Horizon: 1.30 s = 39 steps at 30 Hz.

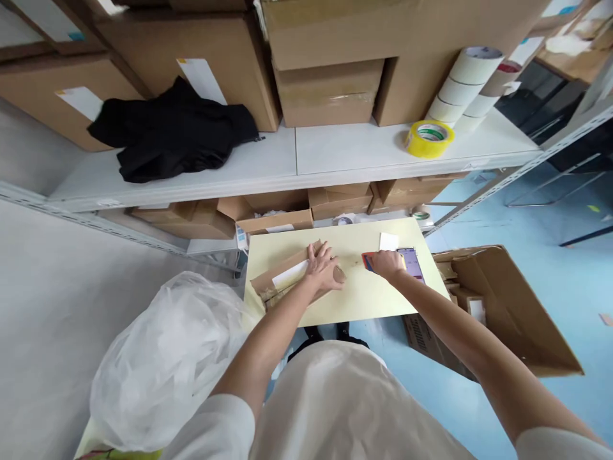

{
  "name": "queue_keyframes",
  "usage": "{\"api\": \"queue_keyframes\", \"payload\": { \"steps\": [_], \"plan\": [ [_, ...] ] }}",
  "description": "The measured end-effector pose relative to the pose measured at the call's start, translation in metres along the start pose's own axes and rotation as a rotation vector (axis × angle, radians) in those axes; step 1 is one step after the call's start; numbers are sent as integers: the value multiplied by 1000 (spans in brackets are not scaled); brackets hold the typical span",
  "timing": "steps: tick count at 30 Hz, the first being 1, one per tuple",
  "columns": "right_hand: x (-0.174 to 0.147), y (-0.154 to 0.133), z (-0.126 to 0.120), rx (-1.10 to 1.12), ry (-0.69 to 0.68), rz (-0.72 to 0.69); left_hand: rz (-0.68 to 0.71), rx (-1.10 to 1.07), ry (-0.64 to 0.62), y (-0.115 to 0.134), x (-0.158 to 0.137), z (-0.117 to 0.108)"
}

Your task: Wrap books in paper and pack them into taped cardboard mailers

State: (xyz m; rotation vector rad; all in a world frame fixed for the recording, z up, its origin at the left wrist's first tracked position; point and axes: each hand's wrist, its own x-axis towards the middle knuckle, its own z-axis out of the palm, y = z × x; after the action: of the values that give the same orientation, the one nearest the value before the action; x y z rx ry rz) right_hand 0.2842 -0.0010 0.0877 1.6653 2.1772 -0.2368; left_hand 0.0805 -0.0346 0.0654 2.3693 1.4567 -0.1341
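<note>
And here, just left of the middle of the frame, bracing a long cardboard box (286, 260) on the pale yellow tabletop (354, 300) with the left hand (324, 268), grip apart, fingers fanned across the box's right end rather than closed around it. On that box, showing a white label on top and shiny clear tape near the lower left end. Just right of the middle, clamping a red-and-blue object (368, 260) in the right hand (387, 262), grip together around it, covering too much to name it exactly. Right beside that fist, displaying a lit screen: a phone (414, 265), with a white square card (388, 241) lying just above. Up top, along the white shelf (325, 150), holding a yellow tape roll (421, 148) at the right, near stacked white tape rolls (460, 89), and a crumpled black garment (177, 131) at the left. Bulging at lower left, a translucent plastic bag (172, 358); gaping at the right, an open carton (517, 306) on the blue floor (565, 275).
</note>
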Motion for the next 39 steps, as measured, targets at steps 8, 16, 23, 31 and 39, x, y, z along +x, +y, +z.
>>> {"api": "queue_keyframes", "payload": {
  "steps": [8,16,23,31,39],
  "plan": [
    [-29,76,61,420,146,285,95,-31,103,-16,8,4],
    [-60,40,130,482,79,241,27,-56,235,-25,35,-2],
    [-40,14,152,431,-86,184,-446,-109,487,-42,-55,-7],
    [-42,16,144,460,7,88,-956,-660,551,-27,-177,69],
    [-1,-15,83,720,61,-511,-877,-1226,713,-10,-174,88]
  ]
}}
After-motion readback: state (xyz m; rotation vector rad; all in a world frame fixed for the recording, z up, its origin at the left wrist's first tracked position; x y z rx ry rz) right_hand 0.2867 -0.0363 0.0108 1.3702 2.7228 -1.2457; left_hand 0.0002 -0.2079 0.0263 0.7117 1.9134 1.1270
